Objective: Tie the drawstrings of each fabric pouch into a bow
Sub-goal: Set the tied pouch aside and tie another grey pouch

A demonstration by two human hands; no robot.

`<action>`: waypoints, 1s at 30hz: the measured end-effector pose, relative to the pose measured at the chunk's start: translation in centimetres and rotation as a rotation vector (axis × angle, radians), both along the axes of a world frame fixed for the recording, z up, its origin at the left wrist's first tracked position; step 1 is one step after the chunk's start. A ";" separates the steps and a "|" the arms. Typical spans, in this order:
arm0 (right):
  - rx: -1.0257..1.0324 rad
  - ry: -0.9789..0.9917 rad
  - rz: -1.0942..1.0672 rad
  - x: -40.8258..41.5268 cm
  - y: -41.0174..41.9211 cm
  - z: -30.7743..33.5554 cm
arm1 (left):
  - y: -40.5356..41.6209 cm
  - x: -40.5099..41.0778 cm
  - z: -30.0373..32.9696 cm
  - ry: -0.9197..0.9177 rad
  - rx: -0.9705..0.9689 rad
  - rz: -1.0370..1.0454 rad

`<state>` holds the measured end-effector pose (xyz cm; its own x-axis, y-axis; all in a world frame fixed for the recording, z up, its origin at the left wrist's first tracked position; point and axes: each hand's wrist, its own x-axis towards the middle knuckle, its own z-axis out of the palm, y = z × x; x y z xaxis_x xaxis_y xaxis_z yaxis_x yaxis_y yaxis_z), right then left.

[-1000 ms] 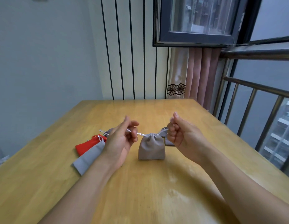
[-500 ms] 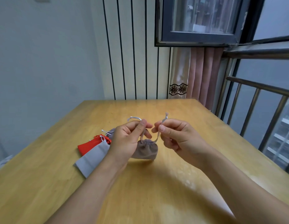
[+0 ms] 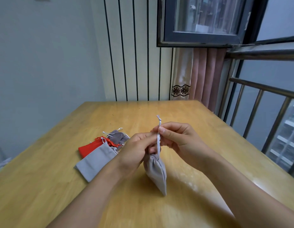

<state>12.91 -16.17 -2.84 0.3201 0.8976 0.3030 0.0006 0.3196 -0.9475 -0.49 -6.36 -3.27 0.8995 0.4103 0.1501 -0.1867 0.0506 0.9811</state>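
A grey fabric pouch [image 3: 157,173] hangs cinched shut just above the wooden table [image 3: 200,129], held up by its white drawstrings [image 3: 158,137]. My right hand [image 3: 177,139] pinches one drawstring upright, its knotted end sticking up above my fingers. My left hand [image 3: 136,150] grips the other string close to the pouch's neck, touching my right hand. On the table to the left lie a flat grey pouch [image 3: 96,160], a red pouch [image 3: 92,146] partly under it, and a mauve-grey pouch [image 3: 117,135] behind them.
A striped wall, a window and a pink curtain [image 3: 204,74] stand beyond the table's far edge. A metal railing [image 3: 264,91] runs along the right side.
My hands came together from a wide sideways pull and rose. The pouch lifted off the table and now dangles edge-on from its strings.
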 end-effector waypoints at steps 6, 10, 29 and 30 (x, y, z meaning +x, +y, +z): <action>-0.030 -0.139 -0.161 0.1 0.0 0.2 | -0.2 0.0 0.0 0.044 0.160 0.092; -0.115 -0.222 -0.216 0.8 -0.4 0.5 | 0.4 0.3 -0.5 0.047 0.122 0.211; -0.303 -0.135 -0.065 -0.2 -0.8 0.8 | 1.3 -0.3 0.0 -0.051 0.022 0.278; -0.300 -0.167 -0.083 -0.2 -0.8 0.7 | 1.4 -0.3 0.0 -0.053 0.036 0.277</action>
<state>12.74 -16.96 -2.13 0.3640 0.9276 0.0837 0.1780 0.0189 -0.9838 -0.79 -5.01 -3.29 0.7443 0.6329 0.2132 -0.2400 -0.0444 0.9698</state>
